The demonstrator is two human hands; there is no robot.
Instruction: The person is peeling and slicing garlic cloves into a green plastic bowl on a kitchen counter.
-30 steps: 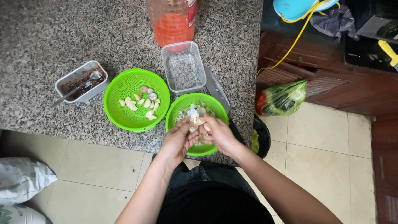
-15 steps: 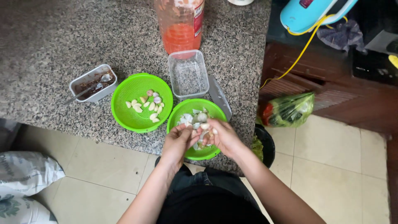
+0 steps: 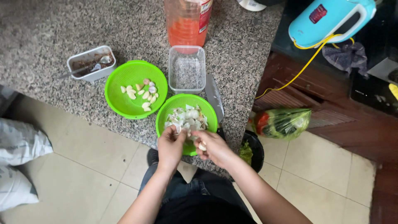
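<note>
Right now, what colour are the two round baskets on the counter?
Bright green, both baskets, clearest in the head view.

A speckled grey granite bench (image 3: 49, 25) filled the upper left of the view, its edge running diagonally from nine o'clock toward five o'clock. Below it lay a floor (image 3: 327, 182) of pale cream tiles with thin dark joints, lit by soft, even daylight. At three o'clock stood a dark reddish wooden cabinet (image 3: 356, 124) with a slatted front. At seven to nine o'clock, white sacks (image 3: 18, 166) rested on the tiles. A yellow cord (image 3: 298, 70) hung across the cabinet's front toward one o'clock.
</note>
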